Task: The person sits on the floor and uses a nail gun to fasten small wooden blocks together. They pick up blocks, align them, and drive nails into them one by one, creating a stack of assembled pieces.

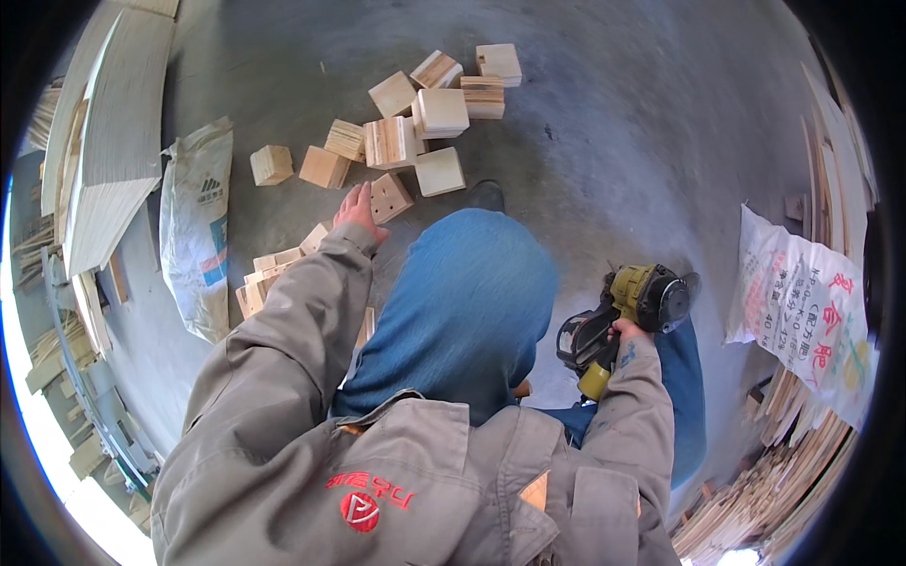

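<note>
My left hand (359, 213) reaches forward beside my knee, fingers stretched out and thumb apart. It is at the left edge of a wooden block (391, 197) with several dark holes in its face; whether it touches the block is hard to tell. In my right hand (624, 332) is a yellow and black nail gun (645, 294), held by its handle near my right leg. Ahead on the floor lies a loose group of wooden blocks (390, 141), some stacked. More wooden blocks (267, 275) sit left of my left forearm, partly hidden by the sleeve.
A white woven sack (196, 226) lies at the left, near large leaning boards (118, 132). Another printed white sack (802, 302) is at the right, by long wooden strips (783, 462). My bent knee (462, 292) rises in the middle over the grey concrete floor (642, 141).
</note>
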### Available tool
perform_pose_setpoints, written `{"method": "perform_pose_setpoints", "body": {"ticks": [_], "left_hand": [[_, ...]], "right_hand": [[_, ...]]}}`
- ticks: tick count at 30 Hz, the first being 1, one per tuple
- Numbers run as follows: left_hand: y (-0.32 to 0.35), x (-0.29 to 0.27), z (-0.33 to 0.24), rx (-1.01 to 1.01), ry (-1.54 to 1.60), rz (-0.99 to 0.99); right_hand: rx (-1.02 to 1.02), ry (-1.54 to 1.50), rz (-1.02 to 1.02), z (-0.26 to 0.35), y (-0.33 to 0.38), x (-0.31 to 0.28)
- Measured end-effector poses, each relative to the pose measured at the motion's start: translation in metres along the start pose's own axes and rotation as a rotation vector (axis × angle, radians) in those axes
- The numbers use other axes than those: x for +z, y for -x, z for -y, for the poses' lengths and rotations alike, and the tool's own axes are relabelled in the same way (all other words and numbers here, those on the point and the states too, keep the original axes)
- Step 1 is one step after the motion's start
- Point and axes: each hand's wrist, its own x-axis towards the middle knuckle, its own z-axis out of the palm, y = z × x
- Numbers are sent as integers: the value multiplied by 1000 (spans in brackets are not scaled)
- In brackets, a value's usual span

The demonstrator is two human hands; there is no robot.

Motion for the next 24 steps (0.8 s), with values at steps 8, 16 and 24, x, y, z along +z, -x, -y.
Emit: {"method": "perform_pose_setpoints", "body": {"ticks": [8,16,24], "left_hand": [[-45,37,-6,-101,-102,67],[-45,18,19,-86,135,235],[-15,-12,48,-183,1155,741]], "right_hand": [[-14,-60,3,12,17,-10],[6,-71,40,14,5,-22],[-57,-112,55,11,6,-18]]}}
